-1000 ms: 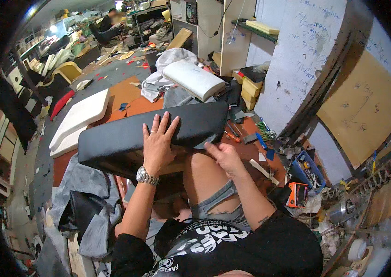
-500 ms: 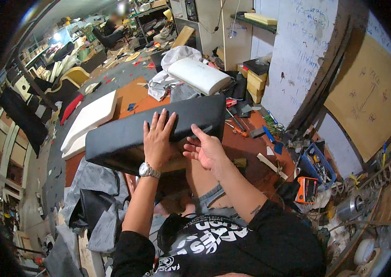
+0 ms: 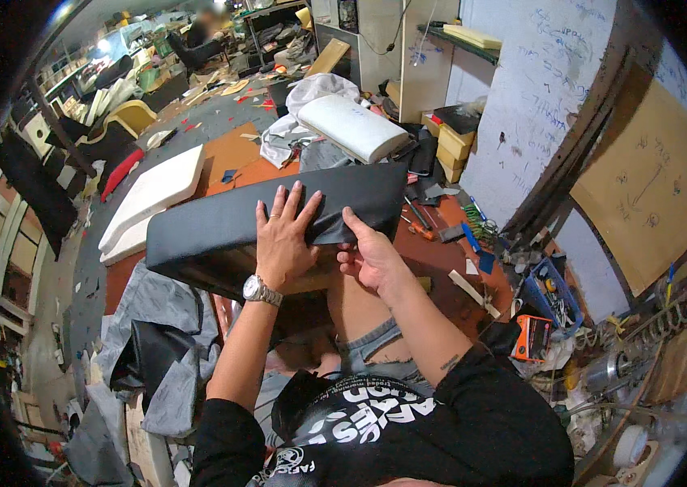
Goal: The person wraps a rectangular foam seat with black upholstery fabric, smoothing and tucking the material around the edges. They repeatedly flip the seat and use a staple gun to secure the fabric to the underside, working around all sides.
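A long black padded upholstery piece (image 3: 206, 223) lies across in front of me, its near side hollow and showing a wooden frame edge. My left hand (image 3: 287, 243), with a wristwatch on the wrist, rests flat on its top and near edge, fingers spread. Just right of it, my right hand (image 3: 374, 258) pinches the near edge of the black leather-like cover (image 3: 331, 230), thumb above and fingers curled below. Between the two hands the cover shows folds. My knee, in torn jeans, is underneath.
White foam panels (image 3: 157, 191) lie beyond the piece at left, a white foam cushion (image 3: 356, 128) beyond it at right. Grey fabric scraps (image 3: 169, 304) hang at near left. Screwdrivers (image 3: 418, 219), a blue tool basket (image 3: 558, 288) and an orange box (image 3: 532, 337) are at right.
My right hand's thumb has come down onto the cover's edge, and the cover is now drawn into folds there. My left hand stays pressed on the piece.
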`<state>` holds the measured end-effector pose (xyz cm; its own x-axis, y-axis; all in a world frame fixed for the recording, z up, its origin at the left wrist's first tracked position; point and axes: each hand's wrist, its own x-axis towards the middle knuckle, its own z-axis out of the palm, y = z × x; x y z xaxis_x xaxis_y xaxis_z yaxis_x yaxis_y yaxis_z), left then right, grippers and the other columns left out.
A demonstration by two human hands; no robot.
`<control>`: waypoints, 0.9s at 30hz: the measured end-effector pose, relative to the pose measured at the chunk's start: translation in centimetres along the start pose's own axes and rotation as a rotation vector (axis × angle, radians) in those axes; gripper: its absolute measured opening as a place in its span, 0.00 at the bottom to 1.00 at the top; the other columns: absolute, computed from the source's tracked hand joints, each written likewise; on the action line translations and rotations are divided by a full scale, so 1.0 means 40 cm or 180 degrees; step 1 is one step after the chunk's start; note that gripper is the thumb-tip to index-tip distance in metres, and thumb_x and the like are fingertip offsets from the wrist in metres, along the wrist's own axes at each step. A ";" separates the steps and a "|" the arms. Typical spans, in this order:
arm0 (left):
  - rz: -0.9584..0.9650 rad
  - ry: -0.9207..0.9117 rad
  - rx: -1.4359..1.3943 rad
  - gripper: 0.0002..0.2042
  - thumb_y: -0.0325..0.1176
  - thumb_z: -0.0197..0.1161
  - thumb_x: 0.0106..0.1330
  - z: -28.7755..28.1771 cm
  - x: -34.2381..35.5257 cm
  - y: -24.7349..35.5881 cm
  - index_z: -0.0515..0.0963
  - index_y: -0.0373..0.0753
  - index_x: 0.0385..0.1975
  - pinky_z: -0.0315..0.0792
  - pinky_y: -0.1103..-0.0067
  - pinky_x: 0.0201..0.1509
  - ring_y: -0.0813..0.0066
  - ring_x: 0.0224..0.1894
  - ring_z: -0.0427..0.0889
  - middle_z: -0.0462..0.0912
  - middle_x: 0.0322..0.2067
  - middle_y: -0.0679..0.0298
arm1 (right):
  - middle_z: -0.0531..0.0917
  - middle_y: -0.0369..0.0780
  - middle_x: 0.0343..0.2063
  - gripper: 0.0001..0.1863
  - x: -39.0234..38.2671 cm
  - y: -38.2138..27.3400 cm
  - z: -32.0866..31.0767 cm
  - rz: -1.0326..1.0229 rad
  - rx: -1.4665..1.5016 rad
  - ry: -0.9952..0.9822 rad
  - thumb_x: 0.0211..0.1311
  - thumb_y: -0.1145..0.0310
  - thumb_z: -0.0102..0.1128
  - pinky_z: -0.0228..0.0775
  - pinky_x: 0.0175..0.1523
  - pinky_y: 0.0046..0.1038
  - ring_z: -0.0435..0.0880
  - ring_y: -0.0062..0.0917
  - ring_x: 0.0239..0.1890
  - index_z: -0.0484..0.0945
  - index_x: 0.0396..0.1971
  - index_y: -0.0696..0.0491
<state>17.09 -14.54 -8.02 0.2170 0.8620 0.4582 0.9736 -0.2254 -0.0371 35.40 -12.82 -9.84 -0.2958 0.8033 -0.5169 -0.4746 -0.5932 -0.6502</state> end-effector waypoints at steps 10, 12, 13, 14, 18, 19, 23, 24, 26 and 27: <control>0.0108 0.0571 -0.0362 0.36 0.35 0.70 0.53 0.040 0.002 -0.025 0.76 0.57 0.68 0.59 0.48 0.77 0.64 0.73 0.73 0.76 0.71 0.69 | 0.70 0.30 0.20 0.19 0.001 0.044 0.021 -0.1197 0.0094 -0.0683 0.73 0.54 0.65 0.50 0.21 0.24 0.59 0.14 0.15 0.72 0.27 0.48; 0.0182 0.0608 -0.0271 0.32 0.36 0.68 0.56 0.053 0.003 -0.038 0.79 0.59 0.66 0.61 0.48 0.76 0.63 0.71 0.76 0.78 0.69 0.69 | 0.69 0.30 0.19 0.20 0.000 0.053 0.016 -0.1425 -0.0013 -0.0799 0.74 0.54 0.64 0.50 0.21 0.23 0.59 0.14 0.15 0.71 0.25 0.48; 0.0225 0.0712 -0.0220 0.32 0.38 0.68 0.56 0.063 0.004 -0.043 0.79 0.59 0.66 0.61 0.48 0.75 0.62 0.71 0.76 0.78 0.69 0.70 | 0.70 0.30 0.19 0.21 -0.001 0.058 0.013 -0.1485 -0.0095 -0.0651 0.74 0.53 0.63 0.52 0.21 0.23 0.60 0.14 0.15 0.71 0.24 0.48; 0.0240 0.0697 -0.0195 0.31 0.40 0.68 0.56 0.072 0.004 -0.044 0.79 0.59 0.66 0.62 0.48 0.75 0.62 0.71 0.76 0.78 0.69 0.70 | 0.70 0.30 0.19 0.22 -0.001 0.064 0.007 -0.1538 -0.0199 -0.0524 0.75 0.52 0.63 0.55 0.21 0.22 0.61 0.14 0.15 0.71 0.23 0.48; 0.0279 0.0597 -0.0331 0.38 0.42 0.77 0.48 0.066 -0.009 -0.029 0.77 0.59 0.67 0.60 0.47 0.76 0.61 0.72 0.74 0.76 0.70 0.68 | 0.73 0.29 0.20 0.24 0.000 0.094 -0.034 -0.1454 -0.1072 0.0318 0.75 0.48 0.62 0.68 0.24 0.22 0.68 0.14 0.18 0.73 0.22 0.49; 0.0301 0.0533 -0.0391 0.39 0.43 0.78 0.48 0.047 -0.010 -0.027 0.77 0.58 0.67 0.59 0.46 0.77 0.60 0.73 0.73 0.75 0.71 0.67 | 0.74 0.29 0.20 0.25 0.003 0.102 -0.047 -0.1605 -0.1230 0.0279 0.75 0.47 0.61 0.69 0.25 0.22 0.69 0.14 0.19 0.74 0.22 0.50; 0.0533 -0.0858 -0.0982 0.50 0.63 0.82 0.45 -0.056 0.054 -0.063 0.76 0.43 0.69 0.43 0.38 0.79 0.51 0.79 0.60 0.69 0.74 0.56 | 0.76 0.31 0.19 0.29 0.031 0.127 -0.091 -0.1736 -0.1984 0.0526 0.76 0.43 0.59 0.72 0.29 0.24 0.74 0.16 0.22 0.80 0.24 0.54; 0.0614 -0.1254 -0.1259 0.44 0.60 0.76 0.56 -0.078 0.109 -0.103 0.74 0.41 0.70 0.46 0.43 0.80 0.51 0.79 0.60 0.68 0.74 0.53 | 0.76 0.31 0.18 0.29 0.036 0.131 -0.097 -0.1800 -0.2312 0.0641 0.76 0.43 0.58 0.72 0.29 0.25 0.74 0.16 0.22 0.80 0.24 0.55; 0.0213 -0.1894 -0.2113 0.37 0.61 0.63 0.70 -0.056 0.257 -0.133 0.73 0.39 0.70 0.50 0.56 0.82 0.51 0.79 0.61 0.68 0.73 0.46 | 0.77 0.33 0.18 0.31 0.037 0.135 -0.106 -0.1679 -0.2557 0.0716 0.77 0.42 0.57 0.72 0.30 0.28 0.76 0.18 0.21 0.80 0.24 0.56; -0.0345 -0.2013 -0.2577 0.38 0.66 0.57 0.73 -0.023 0.340 -0.133 0.74 0.39 0.70 0.52 0.64 0.82 0.50 0.78 0.62 0.70 0.72 0.43 | 0.77 0.34 0.17 0.32 0.033 0.133 -0.108 -0.1500 -0.2448 0.0699 0.77 0.42 0.55 0.72 0.31 0.30 0.77 0.20 0.21 0.80 0.23 0.57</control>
<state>14.80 -2.05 -0.77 0.3566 0.9243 -0.1360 0.7012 -0.1686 0.6927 36.06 -15.14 -16.38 -0.0111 0.9889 -0.1481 0.1978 -0.1430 -0.9698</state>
